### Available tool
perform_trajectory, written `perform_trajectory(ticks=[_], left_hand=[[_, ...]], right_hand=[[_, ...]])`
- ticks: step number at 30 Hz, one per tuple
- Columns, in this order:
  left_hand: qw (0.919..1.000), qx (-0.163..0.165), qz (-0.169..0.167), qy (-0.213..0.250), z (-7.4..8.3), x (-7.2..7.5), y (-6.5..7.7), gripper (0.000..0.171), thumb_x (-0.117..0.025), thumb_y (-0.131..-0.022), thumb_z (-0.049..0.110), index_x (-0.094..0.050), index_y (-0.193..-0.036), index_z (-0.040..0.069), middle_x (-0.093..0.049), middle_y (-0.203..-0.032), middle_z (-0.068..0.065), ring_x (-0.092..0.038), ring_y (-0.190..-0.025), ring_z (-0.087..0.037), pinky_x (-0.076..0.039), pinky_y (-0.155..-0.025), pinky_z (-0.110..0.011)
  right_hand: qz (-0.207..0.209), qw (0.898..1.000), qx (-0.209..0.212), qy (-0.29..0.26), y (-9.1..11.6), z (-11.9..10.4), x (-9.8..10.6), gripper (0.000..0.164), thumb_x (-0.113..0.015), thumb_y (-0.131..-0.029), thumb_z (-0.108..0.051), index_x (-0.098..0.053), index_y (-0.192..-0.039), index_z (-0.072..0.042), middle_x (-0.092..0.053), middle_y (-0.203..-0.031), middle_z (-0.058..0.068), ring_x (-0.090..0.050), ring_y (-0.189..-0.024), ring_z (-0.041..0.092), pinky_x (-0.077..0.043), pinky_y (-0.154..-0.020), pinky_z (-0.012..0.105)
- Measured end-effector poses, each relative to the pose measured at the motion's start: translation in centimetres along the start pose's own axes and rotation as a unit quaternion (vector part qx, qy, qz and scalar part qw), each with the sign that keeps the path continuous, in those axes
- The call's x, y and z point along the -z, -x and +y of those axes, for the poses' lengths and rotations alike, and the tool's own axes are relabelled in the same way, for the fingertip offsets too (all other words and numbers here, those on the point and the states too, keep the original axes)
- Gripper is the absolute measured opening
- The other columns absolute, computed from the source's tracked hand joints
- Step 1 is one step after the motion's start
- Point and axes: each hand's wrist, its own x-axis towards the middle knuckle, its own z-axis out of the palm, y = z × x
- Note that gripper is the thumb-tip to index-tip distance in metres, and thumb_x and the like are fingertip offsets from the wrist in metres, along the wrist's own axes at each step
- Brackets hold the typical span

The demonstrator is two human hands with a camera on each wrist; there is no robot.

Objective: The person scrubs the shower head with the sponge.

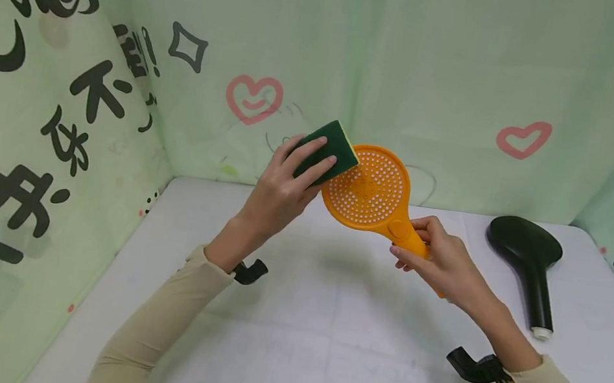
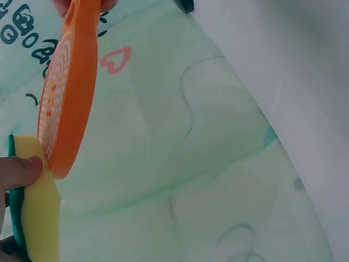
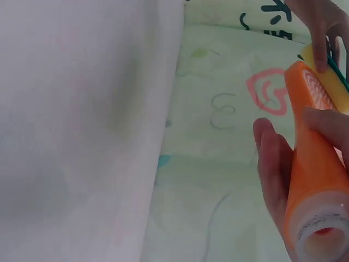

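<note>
An orange shower head [image 1: 368,187] with a round perforated face is raised over the table, its face toward the head camera. My right hand [image 1: 444,263] grips it by the handle; the hollow white end of that handle [image 3: 322,240] shows in the right wrist view. My left hand [image 1: 290,183] holds a sponge [image 1: 328,154], green on one side and yellow on the other, between thumb and fingers. In the left wrist view the sponge's yellow side [image 2: 41,202] lies right at the edge of the perforated face.
A black shower head [image 1: 533,262] with a white handle end lies at the right of the white table [image 1: 318,363]. Pale green curtains [image 1: 447,74] with hearts and dark lettering enclose the table at the back and sides.
</note>
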Motion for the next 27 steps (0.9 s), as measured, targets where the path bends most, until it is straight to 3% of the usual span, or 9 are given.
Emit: perform_trajectory(ticks=[5,9,13,15,17,21,22,24,27], left_hand=[[0.9998,-0.006,-0.02,0.005,-0.2,0.6,0.3,0.045,-0.081,-0.087,0.007,-0.067,-0.129,0.007,-0.056,-0.14,-0.021,-0.049,-0.129,-0.048,-0.049,-0.106,-0.051],[0.9997,0.005,-0.015,0.019,0.0,0.8,0.7,0.043,-0.081,-0.087,0.007,-0.068,-0.128,0.006,-0.056,-0.14,-0.021,-0.049,-0.13,-0.048,-0.051,-0.105,-0.05],[0.9991,0.024,-0.015,0.032,0.0,1.2,0.9,0.042,-0.08,-0.088,0.007,-0.068,-0.128,0.006,-0.056,-0.14,-0.021,-0.048,-0.131,-0.047,-0.051,-0.104,-0.051],[0.9986,0.036,-0.013,0.037,-0.1,1.3,1.0,0.043,-0.081,-0.087,0.007,-0.068,-0.128,0.005,-0.056,-0.14,-0.021,-0.048,-0.131,-0.046,-0.051,-0.104,-0.051],[0.9981,0.044,-0.011,0.041,-0.2,1.4,1.1,0.043,-0.082,-0.087,0.007,-0.068,-0.128,0.005,-0.056,-0.14,-0.021,-0.048,-0.132,-0.046,-0.051,-0.104,-0.052],[0.9977,0.044,-0.011,0.051,0.0,1.2,1.2,0.043,-0.081,-0.087,0.007,-0.068,-0.129,0.005,-0.056,-0.14,-0.021,-0.048,-0.132,-0.045,-0.051,-0.103,-0.05],[0.9978,0.039,-0.012,0.052,0.2,1.2,1.2,0.043,-0.081,-0.087,0.007,-0.068,-0.129,0.005,-0.056,-0.14,-0.021,-0.049,-0.132,-0.045,-0.052,-0.103,-0.05],[0.9981,0.03,-0.015,0.051,0.5,0.9,1.1,0.043,-0.081,-0.087,0.008,-0.068,-0.129,0.005,-0.056,-0.14,-0.021,-0.049,-0.131,-0.044,-0.053,-0.102,-0.048],[0.998,0.04,-0.014,0.047,1.0,0.2,0.8,0.044,-0.082,-0.086,0.007,-0.069,-0.128,0.006,-0.056,-0.141,-0.02,-0.049,-0.131,-0.043,-0.052,-0.104,-0.046]], right_hand=[[0.003,0.983,0.065,0.173,-0.1,0.2,0.0,0.047,-0.068,-0.099,-0.022,-0.044,-0.132,0.001,-0.064,-0.091,0.008,-0.055,-0.07,0.018,-0.05,-0.062,0.031],[0.03,0.97,0.094,0.222,-0.1,0.5,-0.1,0.048,-0.071,-0.097,-0.023,-0.049,-0.132,0.001,-0.06,-0.108,0.013,-0.055,-0.08,0.023,-0.056,-0.071,0.039],[0.087,0.955,0.15,0.241,-0.1,1.0,0.1,0.051,-0.082,-0.088,-0.02,-0.058,-0.128,0.002,-0.063,-0.111,0.015,-0.061,-0.083,0.027,-0.061,-0.073,0.044],[0.119,0.938,0.181,0.27,-0.1,1.4,0.3,0.052,-0.076,-0.093,-0.035,-0.061,-0.126,0.002,-0.067,-0.105,0.015,-0.063,-0.076,0.027,-0.061,-0.066,0.043],[0.151,0.92,0.193,0.305,-0.2,1.6,0.7,0.054,-0.078,-0.09,-0.037,-0.063,-0.125,0.001,-0.071,-0.099,0.016,-0.062,-0.066,0.027,-0.057,-0.054,0.039],[0.202,0.887,0.198,0.365,0.0,2.0,1.2,0.063,-0.052,-0.099,-0.06,-0.066,-0.123,-0.003,-0.073,-0.086,0.018,-0.054,-0.05,0.027,-0.035,-0.038,0.03],[0.207,0.886,0.197,0.366,0.1,2.0,1.2,0.064,-0.051,-0.099,-0.061,-0.066,-0.123,-0.003,-0.073,-0.086,0.018,-0.055,-0.051,0.026,-0.032,-0.037,0.028],[0.213,0.885,0.204,0.361,0.2,2.1,1.2,0.078,-0.027,-0.1,-0.068,-0.066,-0.123,-0.003,-0.073,-0.087,0.018,-0.056,-0.052,0.027,-0.03,-0.037,0.027],[0.217,0.889,0.209,0.346,0.2,1.9,1.0,0.077,-0.032,-0.1,-0.068,-0.067,-0.122,-0.003,-0.075,-0.092,0.018,-0.062,-0.058,0.029,-0.036,-0.038,0.029]])
